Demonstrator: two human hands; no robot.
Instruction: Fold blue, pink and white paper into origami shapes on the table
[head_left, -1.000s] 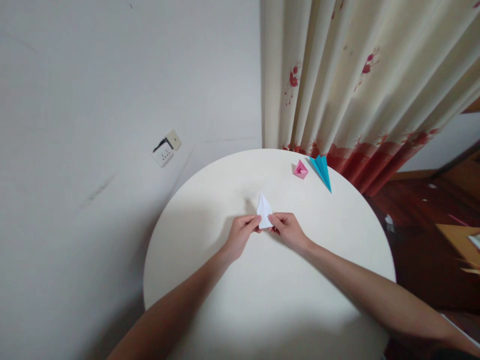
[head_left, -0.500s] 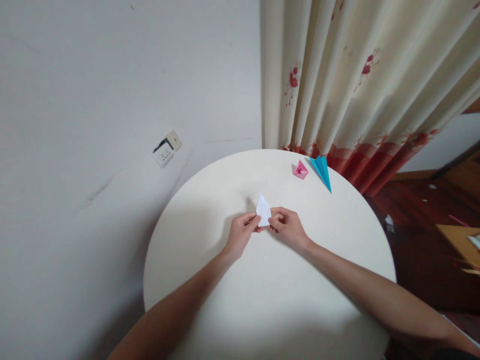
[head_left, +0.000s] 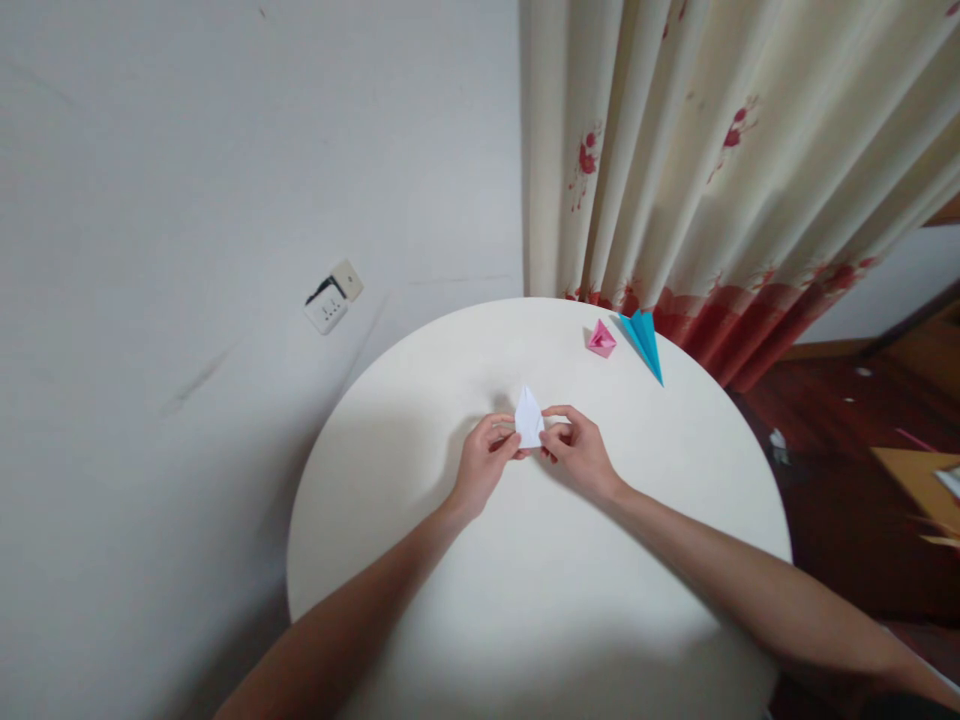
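Note:
A small white folded paper (head_left: 529, 418), pointed at its far end, is held just above the round white table (head_left: 465, 600). My left hand (head_left: 484, 466) pinches its left lower edge between thumb and fingers. My right hand (head_left: 576, 448) pinches its right lower edge, with the fingers curled around the paper's side. The lower part of the paper is hidden between the fingertips.
A pink folded paper figure (head_left: 601, 339) and a blue pointed paper figure (head_left: 645, 342) lie at the table's far right rim. A flowered curtain (head_left: 712, 170) hangs behind them. A wall socket (head_left: 334, 296) sits on the white wall at the left. Wooden floor lies to the right.
Both hands have shifted slightly away from me with the white paper. The right hand's fingers have curled further around the paper's right side.

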